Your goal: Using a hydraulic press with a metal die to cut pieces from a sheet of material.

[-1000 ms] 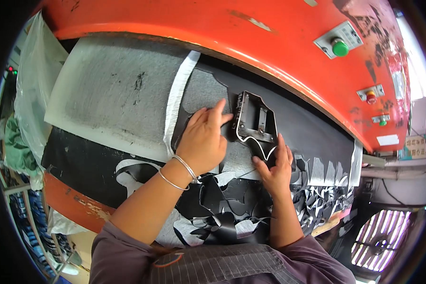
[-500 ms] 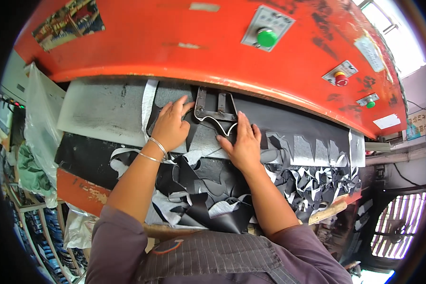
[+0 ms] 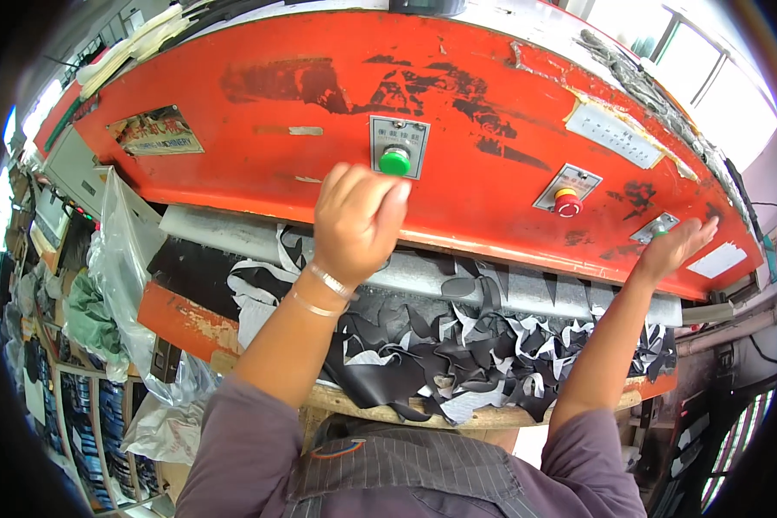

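Observation:
My left hand (image 3: 358,216), curled into a fist with a bracelet at the wrist, is raised just below the left green push button (image 3: 394,161) on the red machine (image 3: 276,147). Whether it touches the button is hard to tell. My right hand (image 3: 675,249) is at the far right with its fingers stretched out. It partly covers another green button (image 3: 660,230) on the machine's front. Both hands appear to hold nothing. Underneath the machine lies a pale cutting board (image 3: 224,235), largely hidden by the red front and my left arm.
Black and white material scraps (image 3: 457,345) pile along the near ledge. A red emergency button (image 3: 567,204) sits between the two green ones. Clear plastic sheeting (image 3: 129,259) hangs at the left, beside a green cloth (image 3: 95,315). A wooden bar (image 3: 483,421) runs along the front.
Both hands have left the metal cutting die and risen to the machine's front, the left curling into a fist, the right swinging far right. The view has tilted up; the die is out of sight.

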### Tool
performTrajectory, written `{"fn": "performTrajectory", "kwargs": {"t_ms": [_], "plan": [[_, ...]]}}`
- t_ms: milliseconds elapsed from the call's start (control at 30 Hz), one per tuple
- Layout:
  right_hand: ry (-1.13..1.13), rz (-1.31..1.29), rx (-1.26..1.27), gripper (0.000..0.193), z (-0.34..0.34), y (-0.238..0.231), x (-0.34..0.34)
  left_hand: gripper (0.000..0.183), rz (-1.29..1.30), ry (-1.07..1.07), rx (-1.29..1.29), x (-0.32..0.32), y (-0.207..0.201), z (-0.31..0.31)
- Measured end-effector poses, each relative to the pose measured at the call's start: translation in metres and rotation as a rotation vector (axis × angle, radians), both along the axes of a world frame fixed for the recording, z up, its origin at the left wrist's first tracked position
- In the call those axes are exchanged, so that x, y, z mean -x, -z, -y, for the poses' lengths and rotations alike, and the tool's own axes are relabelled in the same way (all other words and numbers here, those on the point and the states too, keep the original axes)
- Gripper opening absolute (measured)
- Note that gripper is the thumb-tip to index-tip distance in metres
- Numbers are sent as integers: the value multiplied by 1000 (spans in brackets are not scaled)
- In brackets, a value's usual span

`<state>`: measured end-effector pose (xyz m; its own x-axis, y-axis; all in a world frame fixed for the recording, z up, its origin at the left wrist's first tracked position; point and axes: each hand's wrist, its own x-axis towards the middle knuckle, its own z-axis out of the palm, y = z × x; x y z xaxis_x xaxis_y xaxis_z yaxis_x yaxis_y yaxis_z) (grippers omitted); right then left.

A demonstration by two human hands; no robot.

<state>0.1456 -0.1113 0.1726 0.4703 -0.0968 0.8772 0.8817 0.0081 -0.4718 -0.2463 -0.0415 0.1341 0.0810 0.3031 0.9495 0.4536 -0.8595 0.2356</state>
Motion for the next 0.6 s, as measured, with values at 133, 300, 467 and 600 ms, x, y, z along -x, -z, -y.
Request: {"fn": "performTrajectory", "kwargs": {"t_ms": [133,300,467,600], "plan": [[183,-63,136,74,-19,-11,-26,17,-199,6,259,-4,-22,-7],[-574,-38,514,33,73,67,25,27,-354,-60,726,45,21,73],[-1090,294,1468,61,176,108,164,28,-599,-190,951,98,100,176],[-864,424,1513,50,191,141,205,24,-567,-240,753,101,117,192]]}}
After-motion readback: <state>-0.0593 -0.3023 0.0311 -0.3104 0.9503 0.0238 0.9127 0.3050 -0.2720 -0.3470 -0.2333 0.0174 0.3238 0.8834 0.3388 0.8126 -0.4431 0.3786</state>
